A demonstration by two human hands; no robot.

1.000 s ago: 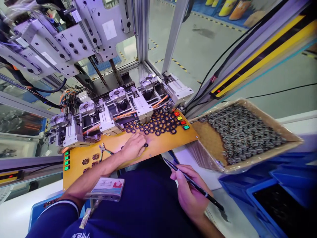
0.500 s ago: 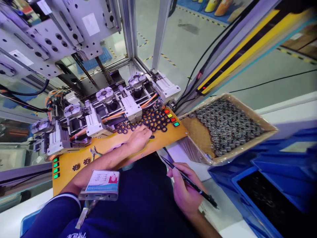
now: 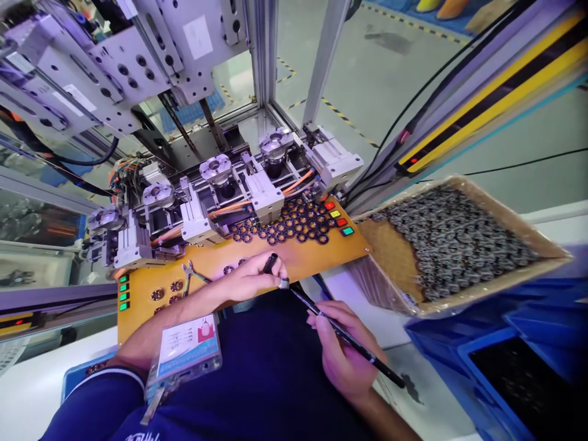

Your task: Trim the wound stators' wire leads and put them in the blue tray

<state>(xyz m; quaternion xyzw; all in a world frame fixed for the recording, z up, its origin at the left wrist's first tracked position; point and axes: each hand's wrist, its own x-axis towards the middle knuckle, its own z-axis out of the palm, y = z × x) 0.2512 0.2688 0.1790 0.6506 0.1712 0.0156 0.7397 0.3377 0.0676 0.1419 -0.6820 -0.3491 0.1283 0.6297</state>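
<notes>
My left hand [image 3: 257, 275] is closed around a short black cylinder [image 3: 271, 263], held just above the front edge of the orange work plate [image 3: 312, 260]. A small greyish end [image 3: 283, 283] shows below the fingers; whether it belongs to the cylinder I cannot tell. My right hand [image 3: 346, 349] grips a slim black pen [image 3: 349, 338] in front of my body. The pen's upper-left tip lies close to the greyish end; contact cannot be made out. Behind my left hand, many small dark rings [image 3: 298, 223] cluster on the plate.
A row of machine fixtures [image 3: 264, 196] lines the plate's back. Pliers [image 3: 188, 275] and copper-coloured rings [image 3: 157, 294] lie left. Coloured buttons [image 3: 340, 222] sit at the right corner. A carton [image 3: 395, 288] of metal parts and a blue bin [image 3: 478, 361] stand right.
My left hand has come back from the ring cluster toward me, lifting the black cylinder. The pen in my right hand now has its tip close to it. The view has shifted slightly.
</notes>
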